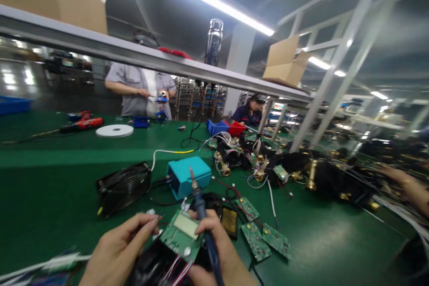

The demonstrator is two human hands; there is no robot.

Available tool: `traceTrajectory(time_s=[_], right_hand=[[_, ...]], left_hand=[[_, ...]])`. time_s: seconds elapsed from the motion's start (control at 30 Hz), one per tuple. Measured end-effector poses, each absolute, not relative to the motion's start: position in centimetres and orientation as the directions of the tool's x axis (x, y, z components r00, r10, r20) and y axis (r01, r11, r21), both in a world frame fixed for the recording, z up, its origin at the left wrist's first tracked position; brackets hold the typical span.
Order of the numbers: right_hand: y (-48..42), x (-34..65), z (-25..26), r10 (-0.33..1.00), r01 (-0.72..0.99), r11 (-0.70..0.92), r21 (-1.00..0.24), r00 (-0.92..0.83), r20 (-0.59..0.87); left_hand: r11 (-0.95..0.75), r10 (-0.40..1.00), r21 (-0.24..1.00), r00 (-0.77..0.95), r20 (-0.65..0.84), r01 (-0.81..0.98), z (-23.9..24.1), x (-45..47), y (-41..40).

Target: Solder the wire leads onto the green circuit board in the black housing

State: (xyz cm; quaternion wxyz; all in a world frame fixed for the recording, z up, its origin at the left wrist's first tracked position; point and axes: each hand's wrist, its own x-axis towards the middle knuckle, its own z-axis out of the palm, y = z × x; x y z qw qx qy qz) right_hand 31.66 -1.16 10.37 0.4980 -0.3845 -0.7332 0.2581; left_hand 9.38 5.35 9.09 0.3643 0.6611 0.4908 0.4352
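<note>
My right hand [219,254] is closed around a blue-handled soldering iron [201,205] whose tip points up and away, and its fingers also rest on a green circuit board [182,232] with a pale display window. Red and white wires trail from the board over a black part beneath it. My left hand [120,248] sits at the board's left edge with thumb and forefinger pinched together on something small that I cannot make out.
A black fan [123,187] and a teal soldering station [187,176] stand on the green table [67,165]. Several loose circuit boards [264,237] lie to the right, beyond them a heap of black and brass parts [301,170]. A person in grey [140,89] stands across the table; another person's hand [409,187] is at right.
</note>
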Motion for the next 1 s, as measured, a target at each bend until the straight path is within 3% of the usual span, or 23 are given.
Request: traceTrajectory(time_s=[0.13,0.37,0.7,0.9,1.0], right_hand=[[-2.0,31.5,11.7,0.845,0.341,0.535,-0.773,-0.227,0.485],[-2.1,32.3,11.2,0.882,0.328,0.456,-0.828,-0.292,0.370],[-1.8,32.1,11.0,0.821,0.419,0.568,-0.709,-0.222,0.526],[-2.0,31.8,10.9,0.833,0.409,0.550,-0.728,-0.200,0.517],[-1.2,31.8,9.7,0.822,0.398,0.562,-0.726,-0.170,0.543]], left_hand=[[-0.194,0.972,0.941,0.188,0.144,0.278,12.2,9.8,4.5],[-0.239,0.961,0.931,0.206,0.186,0.276,12.5,9.6,4.4],[-0.220,0.963,0.948,0.206,0.174,0.229,11.5,9.7,4.7],[-0.219,0.962,0.949,0.214,0.171,0.228,11.0,9.6,4.8],[-0.228,0.973,0.934,0.105,0.206,0.274,9.0,9.3,5.7]])
